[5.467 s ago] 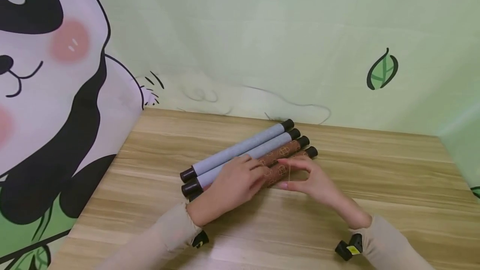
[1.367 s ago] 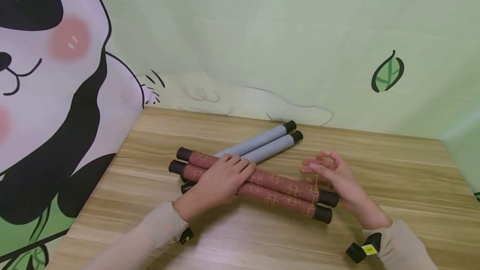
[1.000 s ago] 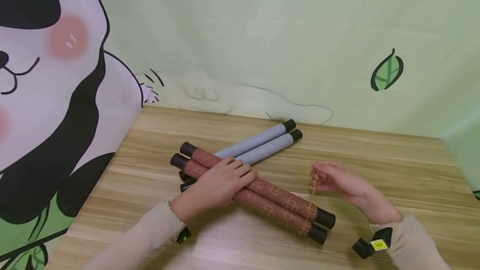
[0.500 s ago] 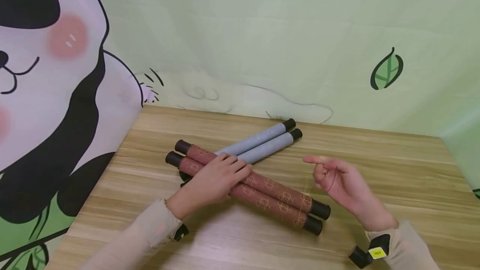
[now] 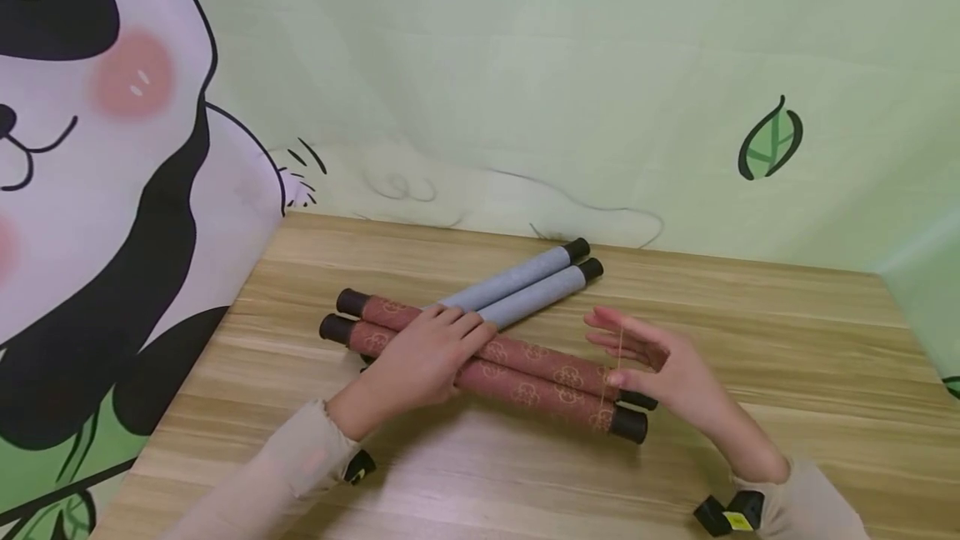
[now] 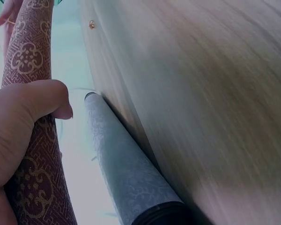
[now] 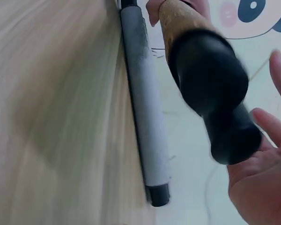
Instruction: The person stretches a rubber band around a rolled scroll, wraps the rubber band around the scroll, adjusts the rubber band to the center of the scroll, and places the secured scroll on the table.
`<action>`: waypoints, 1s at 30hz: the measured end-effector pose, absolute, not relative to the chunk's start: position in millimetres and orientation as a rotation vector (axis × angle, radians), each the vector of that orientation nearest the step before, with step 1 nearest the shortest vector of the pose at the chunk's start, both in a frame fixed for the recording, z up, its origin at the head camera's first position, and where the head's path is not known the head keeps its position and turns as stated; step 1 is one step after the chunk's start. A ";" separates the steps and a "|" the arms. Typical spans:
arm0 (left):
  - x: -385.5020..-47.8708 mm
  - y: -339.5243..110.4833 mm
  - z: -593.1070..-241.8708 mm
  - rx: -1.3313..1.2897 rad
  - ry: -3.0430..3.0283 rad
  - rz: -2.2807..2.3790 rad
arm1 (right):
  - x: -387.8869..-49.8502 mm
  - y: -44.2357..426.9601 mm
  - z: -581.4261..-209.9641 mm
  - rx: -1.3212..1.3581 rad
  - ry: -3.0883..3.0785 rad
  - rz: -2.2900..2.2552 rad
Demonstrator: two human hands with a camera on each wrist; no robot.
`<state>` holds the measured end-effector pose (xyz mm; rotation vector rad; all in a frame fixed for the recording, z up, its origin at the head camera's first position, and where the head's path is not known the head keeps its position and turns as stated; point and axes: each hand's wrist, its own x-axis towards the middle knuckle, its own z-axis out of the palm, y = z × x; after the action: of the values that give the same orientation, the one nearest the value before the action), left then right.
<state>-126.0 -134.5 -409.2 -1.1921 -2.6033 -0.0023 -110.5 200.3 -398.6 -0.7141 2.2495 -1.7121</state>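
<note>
My left hand [image 5: 416, 357] grips two brown scrolls [image 5: 525, 392] with gold flower patterns and black end knobs. They are held together, side by side, above the table; in the left wrist view its thumb [image 6: 47, 96] lies across one brown scroll [image 6: 25, 61]. At their right end my right hand [image 5: 667, 365] has its fingers spread apart. A thin rubber band [image 5: 620, 348] is stretched between its thumb and fingers and runs down to the scrolls near their black knobs. In the right wrist view the black knobs [image 7: 208, 70] hide part of the band.
Two pale blue scrolls [image 5: 536, 290] with black ends lie slantwise on the wooden table [image 5: 787, 340], behind and partly under the brown ones. A green cloth backdrop [image 5: 480, 90] with a panda print stands along the table's back edge.
The brown scrolls were first lying beside the blue ones; they are now lifted and turned across them. The right hand moved to their right end, and its fingers spread with the band over the last half second.
</note>
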 end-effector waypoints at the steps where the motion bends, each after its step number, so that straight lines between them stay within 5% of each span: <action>1: -125.9 -134.8 -409.3 -1.168 -2.611 -0.008 | -109.1 200.5 -397.8 -0.730 2.317 -1.634; 8: -125.7 -137.0 -411.8 -1.052 -2.672 -0.087 | -105.1 203.3 -401.2 -0.849 2.506 -1.448; 30: -116.7 -131.4 -388.9 -0.865 -2.765 -0.631 | -91.2 155.7 -428.2 -0.838 1.722 -2.512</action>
<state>-116.7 -131.4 -388.9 -0.8652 -2.7654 -0.6309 -91.2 155.7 -428.2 -0.8376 1.7218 -2.5120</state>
